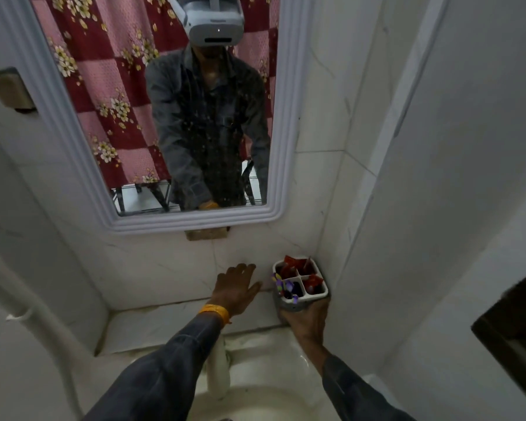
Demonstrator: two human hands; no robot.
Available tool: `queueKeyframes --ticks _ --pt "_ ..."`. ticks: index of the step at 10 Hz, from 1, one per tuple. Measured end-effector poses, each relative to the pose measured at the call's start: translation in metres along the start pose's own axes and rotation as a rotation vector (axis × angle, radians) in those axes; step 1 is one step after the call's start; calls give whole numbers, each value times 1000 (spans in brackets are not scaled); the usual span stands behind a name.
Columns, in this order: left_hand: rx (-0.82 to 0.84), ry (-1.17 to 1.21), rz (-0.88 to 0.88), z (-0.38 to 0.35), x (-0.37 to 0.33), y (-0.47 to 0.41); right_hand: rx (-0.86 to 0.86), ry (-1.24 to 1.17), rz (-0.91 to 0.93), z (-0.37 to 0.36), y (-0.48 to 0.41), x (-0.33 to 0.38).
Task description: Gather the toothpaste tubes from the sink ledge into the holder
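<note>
A white four-compartment holder (322,291) stands at the right end of the sink ledge (164,323), in the corner by the wall. Red toothpaste tubes (295,267) stick up from three of its compartments. A purple item (283,285) fills the near-left one. My right hand (308,322) grips the holder's grey base from the front. My left hand (237,288) lies flat with fingers spread on the ledge and back wall, just left of the holder, holding nothing. A yellow band circles its wrist.
A white-framed mirror (274,117) hangs above the ledge and reflects me and a red checked curtain. The white basin (271,375) with a tap (217,369) sits below. Tiled walls close in on the right; a dark frame (510,335) juts in at far right.
</note>
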State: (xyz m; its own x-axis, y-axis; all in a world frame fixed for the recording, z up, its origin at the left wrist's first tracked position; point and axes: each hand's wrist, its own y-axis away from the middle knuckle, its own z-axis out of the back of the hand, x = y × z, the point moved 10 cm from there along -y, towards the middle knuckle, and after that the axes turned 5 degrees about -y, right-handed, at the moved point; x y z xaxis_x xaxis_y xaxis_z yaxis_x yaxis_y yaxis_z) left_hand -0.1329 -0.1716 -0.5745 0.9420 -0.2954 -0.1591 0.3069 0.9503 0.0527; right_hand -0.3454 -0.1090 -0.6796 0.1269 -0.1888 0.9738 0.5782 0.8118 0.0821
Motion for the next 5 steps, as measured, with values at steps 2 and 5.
queueKeyframes --ticks 2,5 --pt "13 -1 19 -1 0 7 -19 65 35 6 0 -4" --pt "-173 -17 33 54 7 39 -91 346 448 28 56 102"
